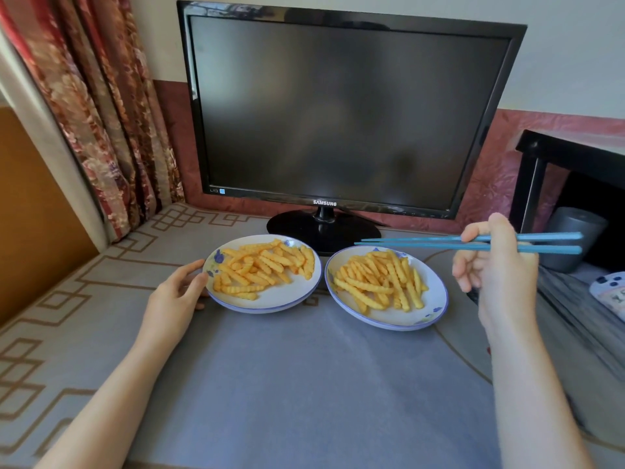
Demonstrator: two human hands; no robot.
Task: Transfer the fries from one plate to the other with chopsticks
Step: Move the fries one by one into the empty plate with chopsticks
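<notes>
Fries (263, 265) fill left plate (267, 304) and right plate (399, 321) alike; chopsticks (416, 242), empty, hang over the right one, pinched in my right hand (497, 265); left hand (176, 292) cups the left rim; I fear a fry slipping from slick tips between plates.

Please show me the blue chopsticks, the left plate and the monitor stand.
blue chopsticks (422, 245): head view, on the lower stick's shaft.
left plate (274, 298): head view, on its bare near part.
monitor stand (297, 226): head view, on its round black base.
</notes>
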